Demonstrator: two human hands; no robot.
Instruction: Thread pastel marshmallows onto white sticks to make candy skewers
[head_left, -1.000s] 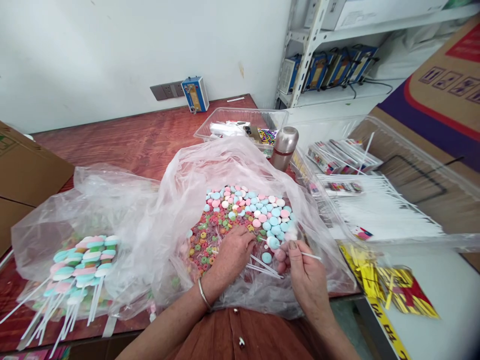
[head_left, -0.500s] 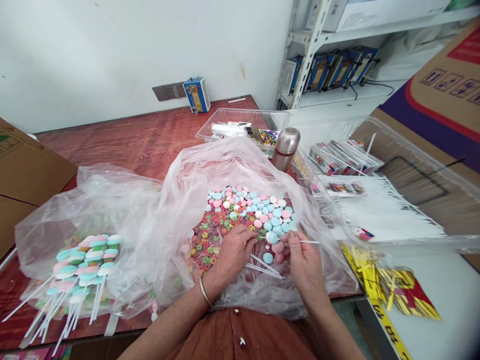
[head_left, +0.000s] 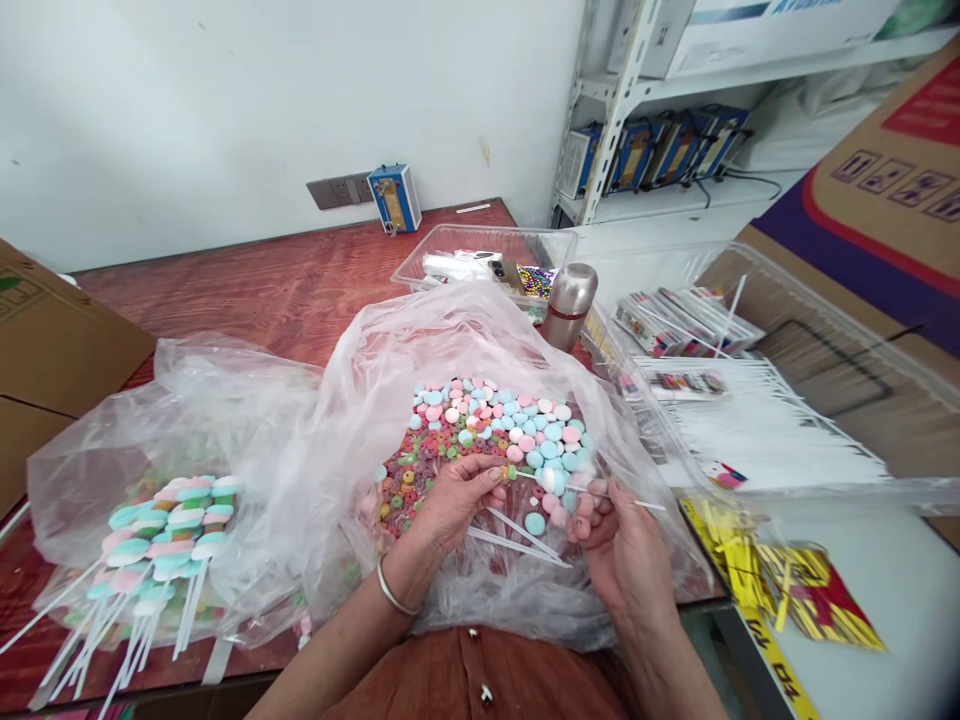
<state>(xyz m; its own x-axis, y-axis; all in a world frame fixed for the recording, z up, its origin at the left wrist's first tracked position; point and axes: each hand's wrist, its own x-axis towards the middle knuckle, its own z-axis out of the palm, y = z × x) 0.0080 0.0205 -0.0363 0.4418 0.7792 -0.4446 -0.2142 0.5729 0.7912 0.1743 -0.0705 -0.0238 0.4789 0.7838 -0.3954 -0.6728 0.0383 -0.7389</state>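
An open clear plastic bag (head_left: 390,360) on the table holds pastel disc candies (head_left: 517,415) and small colourful ring candies (head_left: 409,475). My left hand (head_left: 457,495) pinches a small green ring candy (head_left: 511,471) at the tip of a white stick (head_left: 592,490). My right hand (head_left: 622,545) is closed round that stick, which carries a blue and a pink disc candy (head_left: 550,480). Loose white sticks (head_left: 517,540) lie in the bag under my hands.
A second bag at the left holds finished candy skewers (head_left: 169,525). A clear tray of white sticks (head_left: 750,420) sits at the right, a metal flask (head_left: 568,305) and a clear tub (head_left: 480,265) behind, cardboard boxes (head_left: 52,350) left and right, yellow ties (head_left: 780,580).
My left hand lifted out of the ring candies with a green ring and brought it to the stick's tip. My right hand raised the stick slightly.
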